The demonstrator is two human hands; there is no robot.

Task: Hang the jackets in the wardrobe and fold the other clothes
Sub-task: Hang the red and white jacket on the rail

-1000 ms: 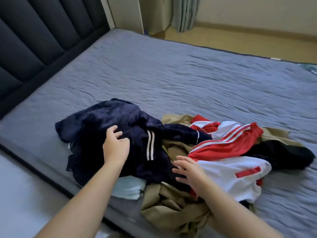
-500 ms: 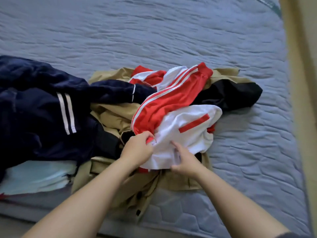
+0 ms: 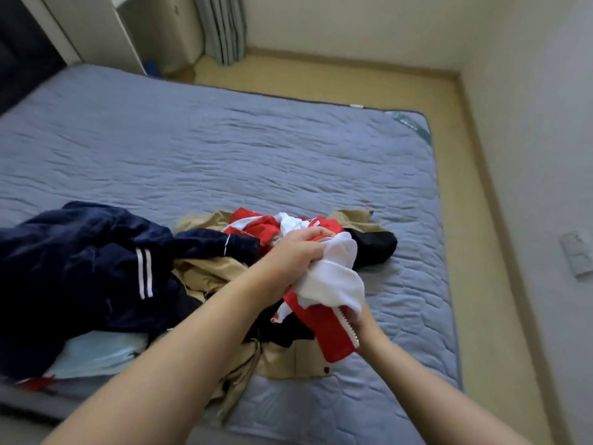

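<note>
Your bare forearms reach in from the bottom edge, cut off before the elbows. Your right hand (image 3: 365, 321) is mostly hidden behind the red and white jacket (image 3: 324, 332), right against its white zip teeth. Its fingers are covered, so you cannot tell whether that grip is closed on the cloth. Just beyond, your left hand (image 3: 293, 260) has its grip clamped on the jacket's bunched white cloth, fingers curled over the top. The jacket's red panel hangs between and below both hands. Under it lies a tan coat (image 3: 308, 364), partly buried. To the left, a navy jacket (image 3: 96, 268) with two white stripes runs off the frame edge and covers most of a pale blue garment (image 3: 96, 351). A black garment (image 3: 373, 248) pokes out beyond the left hand. Everything rests on the blue-grey bed (image 3: 256, 149). A curtain (image 3: 221, 27) hangs by the far wall.
</note>
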